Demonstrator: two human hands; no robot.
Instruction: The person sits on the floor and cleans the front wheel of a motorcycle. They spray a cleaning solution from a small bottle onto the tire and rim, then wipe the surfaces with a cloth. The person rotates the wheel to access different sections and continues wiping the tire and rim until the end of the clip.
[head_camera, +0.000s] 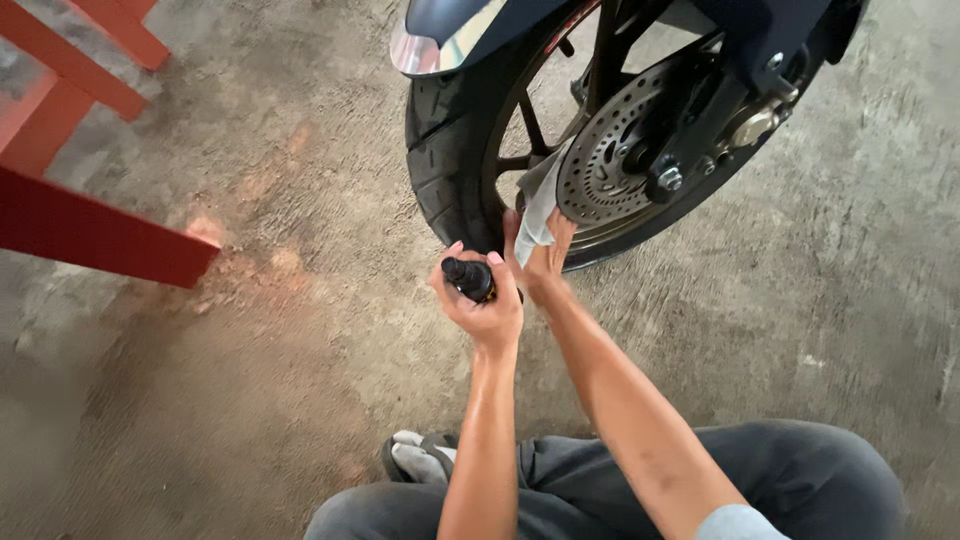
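Note:
My left hand (484, 306) is closed around a small black bottle with a yellow band (470, 278), held just below the motorcycle's front tyre (440, 160). My right hand (540, 255) grips a grey cloth (541, 205) and presses it against the black wheel rim, just left of the drilled brake disc (605, 170). The cloth hangs up between the spokes. Both forearms reach forward from my lap.
A dark front mudguard with a shiny edge (450, 35) covers the tyre top. The brake caliper and fork (745, 110) sit right of the disc. A red metal frame (90, 230) stands at the left. The concrete floor (250, 380) is stained. My grey trousers and a sandal (420, 458) are below.

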